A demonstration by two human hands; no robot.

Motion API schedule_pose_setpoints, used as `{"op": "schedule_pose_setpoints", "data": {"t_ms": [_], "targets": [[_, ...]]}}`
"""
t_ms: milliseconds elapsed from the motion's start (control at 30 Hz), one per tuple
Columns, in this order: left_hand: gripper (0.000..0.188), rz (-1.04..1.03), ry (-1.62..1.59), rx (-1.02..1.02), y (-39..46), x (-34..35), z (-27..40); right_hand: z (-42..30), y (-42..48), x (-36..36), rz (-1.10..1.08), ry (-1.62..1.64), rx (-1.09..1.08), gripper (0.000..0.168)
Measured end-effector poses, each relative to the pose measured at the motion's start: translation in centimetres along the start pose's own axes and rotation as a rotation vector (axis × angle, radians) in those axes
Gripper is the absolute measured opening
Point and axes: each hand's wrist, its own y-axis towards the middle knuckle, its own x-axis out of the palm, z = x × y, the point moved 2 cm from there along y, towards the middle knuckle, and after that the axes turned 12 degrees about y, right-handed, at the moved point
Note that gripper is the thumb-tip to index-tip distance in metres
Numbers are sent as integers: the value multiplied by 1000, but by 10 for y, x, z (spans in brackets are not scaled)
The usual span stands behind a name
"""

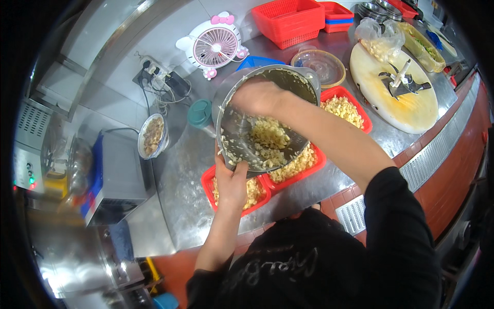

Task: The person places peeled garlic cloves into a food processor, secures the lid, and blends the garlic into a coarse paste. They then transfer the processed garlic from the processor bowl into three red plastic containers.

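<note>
My left hand (231,179) grips the near rim of a large metal pot (247,92), which is tilted so its mouth faces me. Inside the pot, my right hand (256,96) reaches against the upper left wall; its fingers are blurred and partly hidden, so what they hold cannot be made out. A clump of chopped pale garlic-like pieces (270,133) lies in the pot, with bits stuck along the wall and rim. Below the pot stand red plastic baskets filled with chopped pale pieces: one at the left (254,193), one in the middle (297,166), one at the right (343,110).
A round cutting board (415,110) at the right bears a chopper blade assembly (401,81) and a plastic bag (380,38). Behind are stacked red baskets (289,21), a fan (216,46) and a round clear lid (320,67). A green-lidded cup (200,114) and a bowl of food (153,136) stand left.
</note>
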Motion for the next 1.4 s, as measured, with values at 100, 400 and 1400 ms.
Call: {"op": "schedule_pose_setpoints", "data": {"t_ms": [100, 400, 1400], "targets": [[59, 25, -81, -63, 3, 0, 7, 59, -16, 61, 125, 187, 334, 21], [73, 57, 179, 100, -4, 5, -2, 47, -19, 71, 330, 478, 270, 24], [72, 130, 117, 271, 7, -1, -13, 12, -63, 130, 457, -74, -51, 14]]}}
